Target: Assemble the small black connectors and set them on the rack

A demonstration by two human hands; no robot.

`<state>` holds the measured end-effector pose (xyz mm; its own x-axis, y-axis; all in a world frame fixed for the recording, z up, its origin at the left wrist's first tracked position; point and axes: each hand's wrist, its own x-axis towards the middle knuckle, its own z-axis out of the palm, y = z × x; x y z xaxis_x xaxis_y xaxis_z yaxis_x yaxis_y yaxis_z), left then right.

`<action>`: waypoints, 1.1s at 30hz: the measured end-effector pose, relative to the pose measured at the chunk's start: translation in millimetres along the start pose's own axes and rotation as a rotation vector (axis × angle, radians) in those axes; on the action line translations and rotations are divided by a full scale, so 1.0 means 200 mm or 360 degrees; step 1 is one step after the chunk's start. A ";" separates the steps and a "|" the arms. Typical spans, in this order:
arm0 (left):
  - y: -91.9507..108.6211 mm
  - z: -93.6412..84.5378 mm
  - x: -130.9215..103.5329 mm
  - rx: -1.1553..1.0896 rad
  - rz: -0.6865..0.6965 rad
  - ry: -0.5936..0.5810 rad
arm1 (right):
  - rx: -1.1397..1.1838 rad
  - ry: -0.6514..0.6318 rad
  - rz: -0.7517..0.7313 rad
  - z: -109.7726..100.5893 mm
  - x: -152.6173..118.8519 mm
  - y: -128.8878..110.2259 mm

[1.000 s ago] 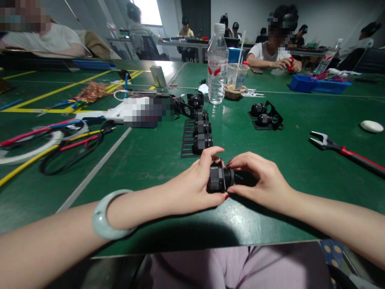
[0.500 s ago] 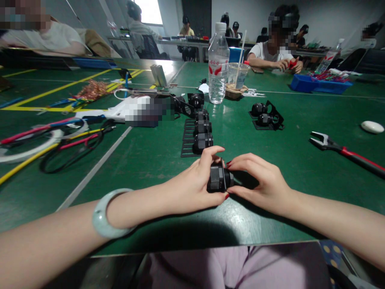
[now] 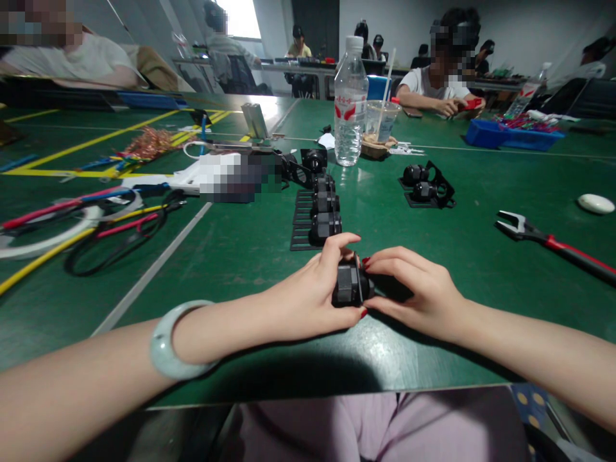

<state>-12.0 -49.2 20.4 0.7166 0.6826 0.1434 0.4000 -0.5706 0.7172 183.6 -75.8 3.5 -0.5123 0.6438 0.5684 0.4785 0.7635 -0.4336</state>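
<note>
Near the front edge of the green table, a black plastic fitting (image 3: 347, 283) with a thin plate around it lies between my hands. My left hand (image 3: 308, 292) grips its left, wider part between thumb and fingers, index finger raised over it. The fingertips and thumb of my right hand (image 3: 421, 289) close on its right end. Beyond my left hand stands a row of black fittings (image 3: 326, 228) on slotted black plates. Further right sit two more black fittings (image 3: 424, 191) beside an angled black plate.
Red-handled pliers (image 3: 548, 240) and a white oval object (image 3: 595, 203) lie at the right. A plastic bottle (image 3: 350, 109) and a cup (image 3: 382, 119) stand behind the fittings. Cables (image 3: 81, 237) spread at the left. A blue tray (image 3: 513, 136) lies near a person across the table.
My hands have barely moved and still hold the fitting; my right fingertips have shifted slightly at its right end. Across the table, the person's hands have moved with a red object.
</note>
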 end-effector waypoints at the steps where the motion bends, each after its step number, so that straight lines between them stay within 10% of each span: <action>1: 0.00 0.00 0.00 0.0005 0.0000 -0.0002 | 0.0011 -0.0006 0.0008 0.00 0.00 0.00; 33: -0.01 0.01 0.00 -0.0040 0.0008 0.0018 | 0.0094 -0.0079 0.0261 -0.02 0.02 0.02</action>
<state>-12.4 -49.0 17.4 0.7121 0.6848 0.1549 0.3817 -0.5628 0.7332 186.0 -69.6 6.0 -0.4660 0.7606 0.4521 0.5165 0.6487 -0.5590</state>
